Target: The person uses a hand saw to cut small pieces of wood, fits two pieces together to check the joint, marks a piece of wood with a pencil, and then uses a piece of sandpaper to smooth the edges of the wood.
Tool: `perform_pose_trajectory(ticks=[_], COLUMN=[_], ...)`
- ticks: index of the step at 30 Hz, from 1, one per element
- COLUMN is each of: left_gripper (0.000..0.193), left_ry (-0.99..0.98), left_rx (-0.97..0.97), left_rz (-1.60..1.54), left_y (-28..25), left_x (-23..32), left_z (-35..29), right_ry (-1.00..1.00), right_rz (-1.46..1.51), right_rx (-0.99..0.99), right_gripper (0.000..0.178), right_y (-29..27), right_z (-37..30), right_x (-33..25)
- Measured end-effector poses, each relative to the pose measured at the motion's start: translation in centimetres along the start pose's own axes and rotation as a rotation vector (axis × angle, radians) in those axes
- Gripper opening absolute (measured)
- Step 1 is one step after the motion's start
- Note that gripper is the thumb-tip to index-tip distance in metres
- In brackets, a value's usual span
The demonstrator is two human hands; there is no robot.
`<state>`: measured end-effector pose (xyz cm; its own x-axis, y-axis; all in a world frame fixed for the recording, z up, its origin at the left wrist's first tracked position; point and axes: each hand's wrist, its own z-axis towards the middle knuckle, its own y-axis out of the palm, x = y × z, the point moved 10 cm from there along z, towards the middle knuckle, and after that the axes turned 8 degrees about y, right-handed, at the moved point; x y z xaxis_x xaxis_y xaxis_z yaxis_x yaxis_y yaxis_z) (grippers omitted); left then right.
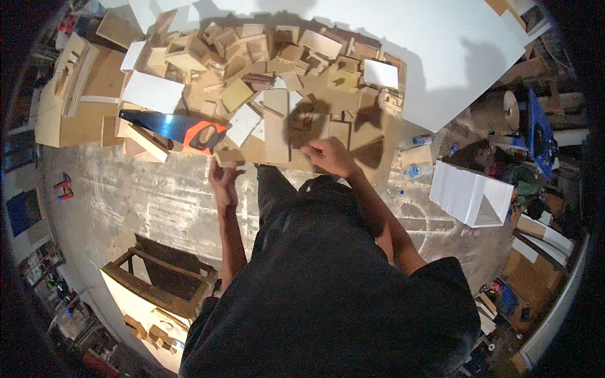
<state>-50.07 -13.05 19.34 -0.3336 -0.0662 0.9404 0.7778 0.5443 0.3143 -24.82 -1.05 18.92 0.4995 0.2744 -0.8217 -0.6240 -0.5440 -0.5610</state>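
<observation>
My left hand (223, 183) is at the table's near edge, thumb and fingers closed at the underside of a small wooden block (229, 155). To its right, my right hand (330, 156) hovers by the same edge with curled fingers; anything inside them is hidden. Between the hands a long wooden board (276, 129) lies pointing away from me. A handsaw (167, 124) with a blue blade and an orange-black handle rests just beyond my left hand. White-faced panel offcuts (243, 125) lie beside the saw handle.
Jumbled wood offcuts (252, 50) cover the worktable's far side, with a large white panel (435, 69) behind. A white cabinet-like box (469, 192) stands on the floor at right. A dark wooden frame (167, 283) sits at lower left. A red tool (63, 188) lies on the floor.
</observation>
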Motion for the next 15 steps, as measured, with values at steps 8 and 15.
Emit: perform_pose_trajectory(ticks=[8,15], left_gripper=[0.049,0.052], left_ry=[-0.150,-0.140], left_rx=[-0.169,-0.240], left_rz=[0.179,0.260], left_y=[11.8,14.1], left_x=[-5.4,-5.7], left_z=[-7.2,-6.4], right_ry=[0.476,0.455], right_rz=[0.363,0.010], right_rx=[0.059,0.475], right_gripper=[0.027,0.032], right_y=[-7.4,-16.2], right_z=[-11.3,-14.7], right_x=[18.0,22.8])
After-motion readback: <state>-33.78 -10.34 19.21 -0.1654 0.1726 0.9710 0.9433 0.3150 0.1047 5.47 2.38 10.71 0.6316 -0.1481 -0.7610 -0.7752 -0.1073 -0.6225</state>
